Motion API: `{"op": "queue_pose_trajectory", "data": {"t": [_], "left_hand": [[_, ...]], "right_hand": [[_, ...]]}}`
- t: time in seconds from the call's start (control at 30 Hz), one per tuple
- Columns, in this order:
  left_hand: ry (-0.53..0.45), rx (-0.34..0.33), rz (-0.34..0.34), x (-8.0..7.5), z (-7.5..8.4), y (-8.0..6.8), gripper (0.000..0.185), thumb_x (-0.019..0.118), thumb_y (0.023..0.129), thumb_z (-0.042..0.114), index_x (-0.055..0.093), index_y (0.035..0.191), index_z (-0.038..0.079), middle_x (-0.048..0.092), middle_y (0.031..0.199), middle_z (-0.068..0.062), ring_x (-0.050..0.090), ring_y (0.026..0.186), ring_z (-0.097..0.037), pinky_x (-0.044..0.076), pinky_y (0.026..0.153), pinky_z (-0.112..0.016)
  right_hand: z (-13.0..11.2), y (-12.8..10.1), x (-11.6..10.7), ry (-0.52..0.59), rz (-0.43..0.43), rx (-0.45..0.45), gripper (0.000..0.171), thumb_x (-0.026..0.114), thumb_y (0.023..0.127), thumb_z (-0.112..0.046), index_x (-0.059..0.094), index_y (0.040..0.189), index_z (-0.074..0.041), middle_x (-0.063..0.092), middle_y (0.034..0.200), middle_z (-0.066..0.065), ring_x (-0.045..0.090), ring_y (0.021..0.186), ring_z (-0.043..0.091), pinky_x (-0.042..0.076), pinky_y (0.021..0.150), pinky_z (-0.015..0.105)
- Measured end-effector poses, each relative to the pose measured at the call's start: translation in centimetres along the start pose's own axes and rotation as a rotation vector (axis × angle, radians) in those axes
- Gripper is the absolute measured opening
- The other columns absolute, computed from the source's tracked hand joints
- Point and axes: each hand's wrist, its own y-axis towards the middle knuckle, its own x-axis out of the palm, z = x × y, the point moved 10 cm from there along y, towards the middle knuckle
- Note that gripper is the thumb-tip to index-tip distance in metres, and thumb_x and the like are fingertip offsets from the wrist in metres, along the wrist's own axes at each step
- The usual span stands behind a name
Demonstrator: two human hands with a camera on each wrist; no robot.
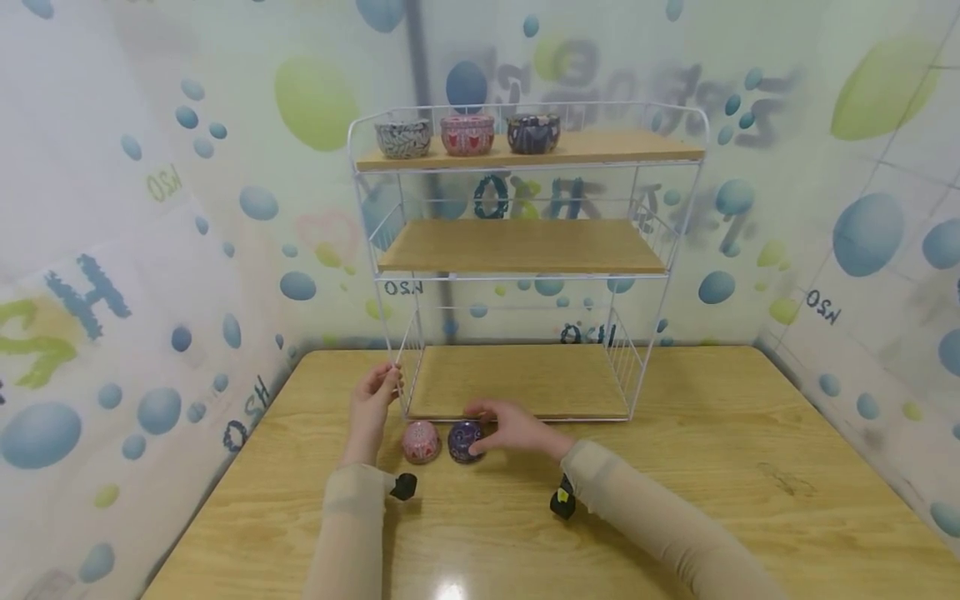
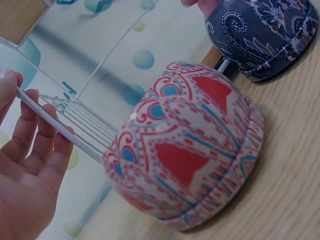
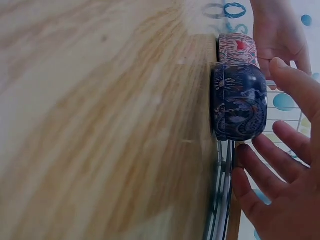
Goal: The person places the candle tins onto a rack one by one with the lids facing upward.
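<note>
Two small patterned tins stand side by side on the wooden table (image 1: 712, 467), just before the white wire rack (image 1: 525, 246). The red-and-pink tin (image 1: 421, 442) (image 2: 185, 160) (image 3: 237, 49) is on the left. The dark blue paisley tin (image 1: 463, 440) (image 2: 262, 35) (image 3: 237, 107) touches it on the right. My left hand (image 1: 386, 379) (image 2: 35, 115) is open, its fingers resting against the rack's front left wire (image 2: 75, 137). My right hand (image 1: 487, 421) (image 3: 280, 115) hovers open around the blue tin, fingers spread and thumb close to its top, not gripping.
The rack has three wooden shelves. The top one carries a grey tin (image 1: 402, 137), a pink tin (image 1: 467, 135) and a dark tin (image 1: 533, 133). Bubble-print walls close in the table on three sides. The rack's base wire (image 3: 225, 200) runs right behind the blue tin.
</note>
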Motion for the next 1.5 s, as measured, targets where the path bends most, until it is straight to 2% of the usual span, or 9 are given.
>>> {"op": "queue_pose_trajectory", "data": {"t": [0.2, 0.27, 0.3, 0.43, 0.53, 0.67, 1.0, 1.3, 1.5], "left_hand": [[-0.023, -0.013, -0.015, 0.2, 0.2, 0.0, 0.027, 0.058, 0.099, 0.015, 0.056, 0.114, -0.008, 0.065, 0.09, 0.008, 0.059, 0.086, -0.009, 0.051, 0.081, -0.023], [-0.025, -0.02, -0.028, 0.4, 0.9, -0.3, 0.027, 0.057, 0.099, 0.012, 0.055, 0.115, -0.01, 0.064, 0.088, 0.01, 0.059, 0.087, -0.01, 0.051, 0.082, -0.024], [-0.03, -0.024, -0.03, 0.4, 0.8, -0.3, 0.027, 0.057, 0.099, 0.012, 0.055, 0.115, -0.01, 0.065, 0.09, 0.007, 0.059, 0.087, -0.01, 0.051, 0.082, -0.024], [-0.038, -0.039, -0.022, 0.3, 0.5, -0.1, 0.02, 0.056, 0.099, 0.008, 0.057, 0.112, -0.007, 0.065, 0.103, -0.012, 0.059, 0.092, -0.019, 0.049, 0.095, -0.041], [-0.045, -0.038, -0.006, 0.0, -0.3, 0.2, 0.017, 0.057, 0.099, 0.01, 0.059, 0.11, -0.003, 0.062, 0.107, -0.017, 0.059, 0.092, -0.019, 0.046, 0.098, -0.048], [-0.038, -0.022, 0.002, 0.0, -0.4, 0.1, 0.016, 0.059, 0.098, 0.013, 0.061, 0.107, 0.0, 0.064, 0.099, -0.008, 0.059, 0.087, -0.012, 0.05, 0.092, -0.041], [-0.031, -0.01, 0.0, 0.1, -0.1, 0.0, 0.025, 0.059, 0.098, 0.015, 0.058, 0.113, -0.006, 0.065, 0.095, 0.0, 0.06, 0.088, -0.012, 0.053, 0.081, -0.025], [-0.04, -0.035, -0.026, 0.3, 0.8, -0.4, 0.025, 0.054, 0.099, 0.005, 0.053, 0.116, -0.013, 0.065, 0.089, 0.006, 0.059, 0.088, -0.015, 0.052, 0.089, -0.037], [-0.032, -0.044, -0.021, 0.1, 0.2, -0.2, 0.029, 0.056, 0.099, 0.01, 0.054, 0.119, -0.012, 0.064, 0.088, 0.01, 0.059, 0.09, -0.015, 0.052, 0.086, -0.029]], "right_hand": [[0.0, 0.2, 0.4, -0.023, -0.019, -0.005, 0.063, 0.083, 0.078, -0.026, 0.056, 0.131, -0.007, 0.06, 0.125, 0.005, 0.058, 0.11, 0.022, 0.048, 0.092, 0.031], [-0.1, 0.3, 0.5, -0.036, -0.023, -0.009, 0.062, 0.083, 0.077, -0.026, 0.057, 0.13, -0.007, 0.06, 0.123, 0.005, 0.058, 0.109, 0.021, 0.047, 0.092, 0.03], [-0.1, 0.3, 0.6, -0.041, -0.023, -0.01, 0.061, 0.084, 0.077, -0.026, 0.057, 0.129, -0.008, 0.06, 0.122, 0.004, 0.058, 0.109, 0.02, 0.047, 0.093, 0.029], [-0.2, 0.4, 1.0, -0.066, -0.028, 0.002, 0.061, 0.085, 0.075, -0.026, 0.057, 0.127, -0.009, 0.06, 0.122, 0.006, 0.057, 0.111, 0.021, 0.045, 0.096, 0.032], [0.1, 0.4, 1.2, -0.088, -0.033, 0.019, 0.064, 0.085, 0.074, -0.027, 0.057, 0.129, -0.009, 0.059, 0.127, 0.007, 0.055, 0.114, 0.023, 0.044, 0.099, 0.036], [0.4, 0.5, 1.5, -0.121, -0.036, 0.019, 0.068, 0.087, 0.072, -0.027, 0.056, 0.13, -0.01, 0.057, 0.13, 0.008, 0.055, 0.116, 0.024, 0.044, 0.1, 0.037], [0.7, 0.7, 1.6, -0.146, -0.039, 0.046, 0.066, 0.086, 0.073, -0.022, 0.057, 0.131, -0.013, 0.059, 0.127, 0.005, 0.056, 0.112, 0.021, 0.046, 0.096, 0.034], [0.1, 0.6, 1.6, -0.168, -0.048, 0.052, 0.064, 0.087, 0.072, -0.022, 0.059, 0.129, -0.012, 0.06, 0.125, 0.005, 0.056, 0.111, 0.02, 0.046, 0.095, 0.034], [-0.1, 0.5, 1.5, -0.187, -0.053, 0.059, 0.063, 0.087, 0.072, -0.023, 0.06, 0.128, -0.012, 0.06, 0.125, 0.005, 0.056, 0.111, 0.02, 0.046, 0.096, 0.034]]}}
